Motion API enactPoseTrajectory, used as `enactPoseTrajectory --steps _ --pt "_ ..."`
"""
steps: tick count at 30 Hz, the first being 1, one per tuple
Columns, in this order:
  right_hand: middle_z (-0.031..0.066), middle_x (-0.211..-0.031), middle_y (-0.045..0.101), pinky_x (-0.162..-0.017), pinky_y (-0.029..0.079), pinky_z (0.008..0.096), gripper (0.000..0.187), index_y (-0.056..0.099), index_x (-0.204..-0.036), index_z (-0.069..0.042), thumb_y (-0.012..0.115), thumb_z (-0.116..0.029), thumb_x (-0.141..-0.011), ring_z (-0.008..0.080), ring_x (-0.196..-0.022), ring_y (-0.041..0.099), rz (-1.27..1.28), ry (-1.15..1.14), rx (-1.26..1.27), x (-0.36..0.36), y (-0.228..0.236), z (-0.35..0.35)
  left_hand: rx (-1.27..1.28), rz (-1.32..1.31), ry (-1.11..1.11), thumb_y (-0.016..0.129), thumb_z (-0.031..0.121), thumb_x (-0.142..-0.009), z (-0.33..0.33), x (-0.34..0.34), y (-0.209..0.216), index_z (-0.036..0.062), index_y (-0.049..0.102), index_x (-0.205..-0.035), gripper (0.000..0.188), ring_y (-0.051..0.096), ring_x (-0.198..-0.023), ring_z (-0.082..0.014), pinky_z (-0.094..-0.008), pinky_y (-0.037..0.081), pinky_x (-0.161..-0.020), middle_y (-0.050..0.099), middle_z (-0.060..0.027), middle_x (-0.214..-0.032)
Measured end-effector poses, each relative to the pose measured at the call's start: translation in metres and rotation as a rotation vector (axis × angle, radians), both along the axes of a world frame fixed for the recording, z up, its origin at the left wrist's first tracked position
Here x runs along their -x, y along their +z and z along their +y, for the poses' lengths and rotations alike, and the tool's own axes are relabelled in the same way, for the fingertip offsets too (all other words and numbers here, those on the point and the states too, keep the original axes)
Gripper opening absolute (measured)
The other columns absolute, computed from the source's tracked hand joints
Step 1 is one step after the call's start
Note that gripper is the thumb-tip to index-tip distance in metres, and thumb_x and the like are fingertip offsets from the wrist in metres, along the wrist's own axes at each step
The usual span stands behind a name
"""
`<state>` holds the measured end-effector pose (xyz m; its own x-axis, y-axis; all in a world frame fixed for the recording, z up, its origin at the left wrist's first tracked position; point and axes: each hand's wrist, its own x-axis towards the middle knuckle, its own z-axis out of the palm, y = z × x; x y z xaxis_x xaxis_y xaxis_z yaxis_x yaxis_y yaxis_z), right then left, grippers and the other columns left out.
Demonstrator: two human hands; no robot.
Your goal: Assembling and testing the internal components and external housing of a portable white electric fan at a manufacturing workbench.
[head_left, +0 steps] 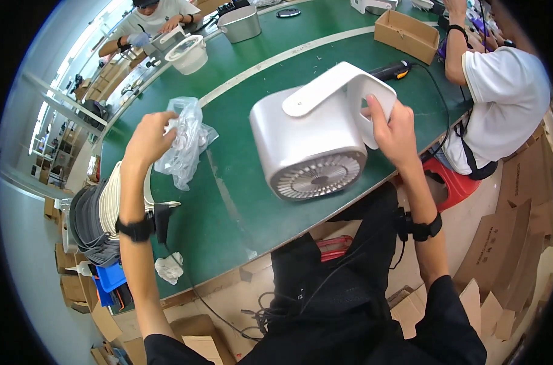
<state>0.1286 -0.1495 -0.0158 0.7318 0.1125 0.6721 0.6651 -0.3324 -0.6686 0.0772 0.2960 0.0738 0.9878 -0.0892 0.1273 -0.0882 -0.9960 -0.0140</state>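
Note:
A pearly white, box-shaped appliance [313,128] with rounded edges and a broad loop handle hangs tilted over the green table. Its round radial grille [317,177] faces down toward me. My right hand [393,131] is closed around the handle at the appliance's right side. On the left, my left hand [152,139] has its curled fingers and thumb at the edge of a crumpled clear plastic bag [189,143], gripping it. The bag lies on the table, and its contents cannot be made out.
A spool of cream and grey cable [97,213] stands by the left table edge, near a crumpled white cloth [169,268]. Behind the appliance lie a black-and-orange corded tool [393,71] and a cardboard box [406,38]. One person works far left, another [507,91] sits close on the right.

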Motion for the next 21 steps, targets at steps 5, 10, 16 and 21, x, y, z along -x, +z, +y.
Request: enactPoseTrajectory --steps 5,10,16,21 --pt "0.0223 -0.072 0.066 -0.059 0.052 0.0386 0.023 0.054 -0.102 0.006 0.056 -0.017 -0.097 0.0304 -0.061 0.068 0.137 0.058 0.189 -0.015 0.025 0.007 0.769 -0.028 -0.503 0.079 0.03 -0.079 -0.133 0.068 0.004 0.0082 0.048 -0.143 0.075 0.048 -0.133 -0.0341 -0.0473 0.041 -0.108 0.052 -0.0215 -0.138" --pt "0.0106 -0.077 0.065 -0.062 0.052 0.0326 0.026 0.057 -0.102 0.005 0.05 -0.02 -0.098 0.0187 -0.063 0.066 0.52 0.469 0.092 -0.014 0.022 0.034 0.364 -0.313 -0.579 0.088 0.039 -0.064 -0.144 0.085 -0.015 0.0064 0.047 -0.142 0.095 0.036 -0.141 -0.0394 -0.0483 0.032 -0.114 0.04 -0.0256 -0.147" --pt "0.0218 -0.105 0.067 -0.076 0.055 0.0415 0.046 0.063 -0.113 0.003 0.055 -0.039 -0.097 0.0296 -0.09 0.07 0.404 0.047 0.497 -0.024 0.039 0.04 0.84 0.158 -0.168 0.087 0.034 -0.066 -0.121 0.062 -0.026 0.0045 0.047 -0.14 0.089 0.051 -0.127 -0.0332 -0.0401 0.044 -0.103 0.049 -0.0187 -0.137" --pt "0.0249 -0.146 0.043 -0.098 0.049 0.0462 0.071 0.047 -0.144 -0.017 0.073 -0.042 -0.083 0.0419 -0.106 0.064 -0.339 0.505 0.446 0.013 0.048 0.057 0.384 -0.371 -0.329 0.087 0.023 -0.067 -0.133 0.085 -0.035 0.0034 0.054 -0.124 0.068 0.057 -0.11 -0.0347 -0.0422 0.049 -0.091 0.055 -0.0187 -0.122"
